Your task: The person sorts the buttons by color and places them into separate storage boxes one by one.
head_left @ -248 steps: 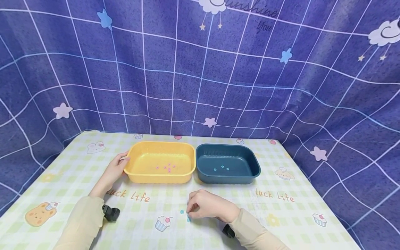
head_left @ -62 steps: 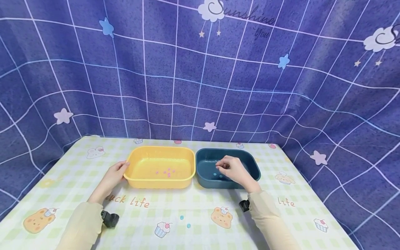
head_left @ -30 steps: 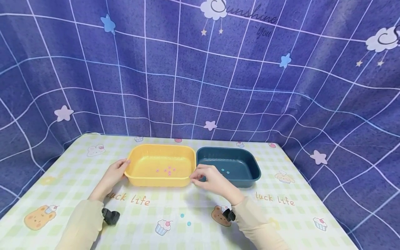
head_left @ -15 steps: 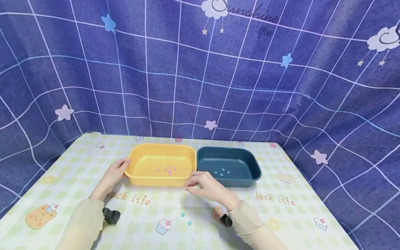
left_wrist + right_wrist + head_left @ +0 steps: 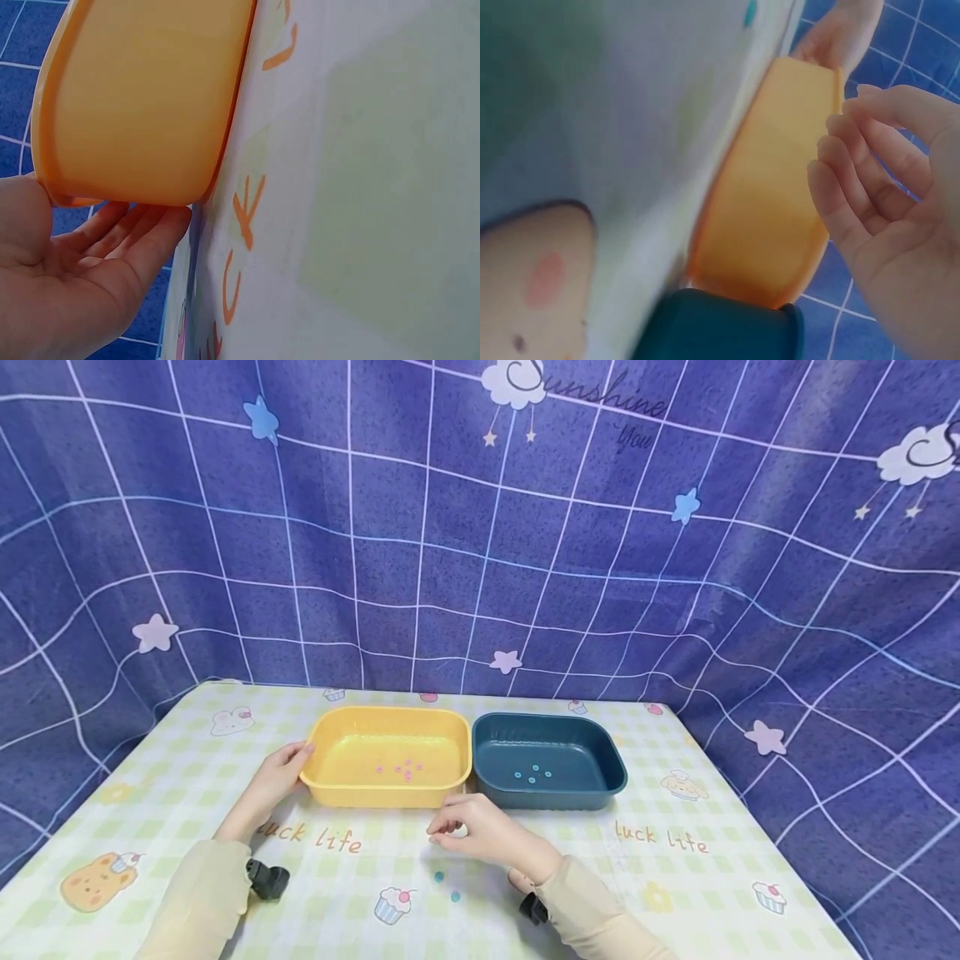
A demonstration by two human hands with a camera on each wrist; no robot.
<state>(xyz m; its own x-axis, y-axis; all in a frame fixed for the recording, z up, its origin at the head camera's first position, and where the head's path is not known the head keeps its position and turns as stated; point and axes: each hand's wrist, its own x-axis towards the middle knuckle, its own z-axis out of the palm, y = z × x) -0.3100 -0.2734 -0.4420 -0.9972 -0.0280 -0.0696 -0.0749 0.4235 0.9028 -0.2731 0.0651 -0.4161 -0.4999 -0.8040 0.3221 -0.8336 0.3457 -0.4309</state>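
Note:
My left hand (image 5: 276, 777) holds the left end of a yellow plastic basin (image 5: 390, 796), thumb at its rim and fingers against its outer wall, as the left wrist view shows. Several small pink ring-like beads (image 5: 408, 774) lie on its floor. My right hand (image 5: 483, 831) hovers over the table in front of the basins, fingers loosely curved and nothing between them in the right wrist view. Just below its fingertips, two small blue beads (image 5: 438, 877) rest on the tablecloth. Several blue ring-like beads (image 5: 532, 780) lie inside the dark teal basin (image 5: 555, 799).
Both basins stand side by side at the middle of the table, ends touching or nearly so. A pastel checked tablecloth (image 5: 315, 910) with printed cartoons covers the table. Behind rises a blue curtain (image 5: 420, 568) with a white grid. A black wrist camera (image 5: 267, 879) sits at my left sleeve.
My right hand went from the beads on the table to the teal basin, then back left and nearer me. One blue bead fewer lies on the table, one more in that basin. Left hand stayed.

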